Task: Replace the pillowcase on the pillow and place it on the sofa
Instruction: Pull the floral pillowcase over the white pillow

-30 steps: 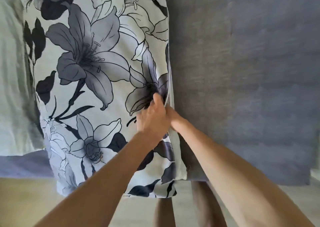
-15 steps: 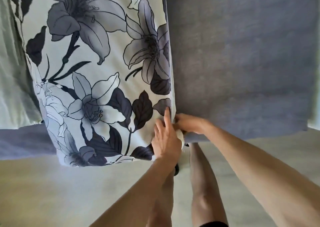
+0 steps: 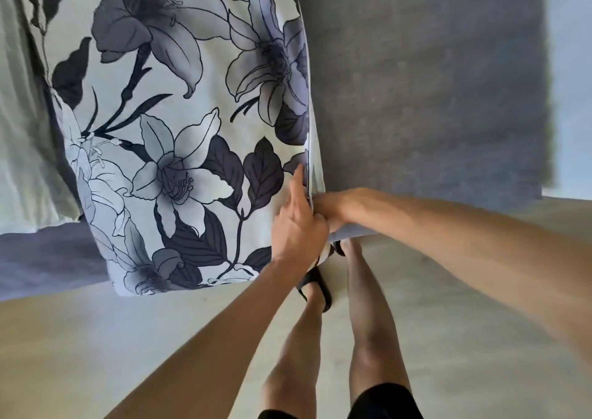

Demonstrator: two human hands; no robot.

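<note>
The pillow in its floral pillowcase (image 3: 179, 136), white with grey-purple lilies, lies on the grey sofa (image 3: 432, 82), its near end hanging over the seat's front edge. Both hands meet at the near right corner, on the open side seam. My left hand (image 3: 298, 223) holds that edge, its index finger laid straight along the seam and the other fingers curled. My right hand (image 3: 330, 205) pinches the seam from the right; what sits between its fingertips is hidden.
A pale green cloth (image 3: 22, 130) lies on the sofa to the left of the pillow. Below the seat edge is beige floor (image 3: 96, 354), with my bare legs and a black sandal (image 3: 315, 285) under the hands.
Both hands have slid along the pillowcase's right seam from its middle to the near corner. The view has tilted down, showing more floor and my legs.
</note>
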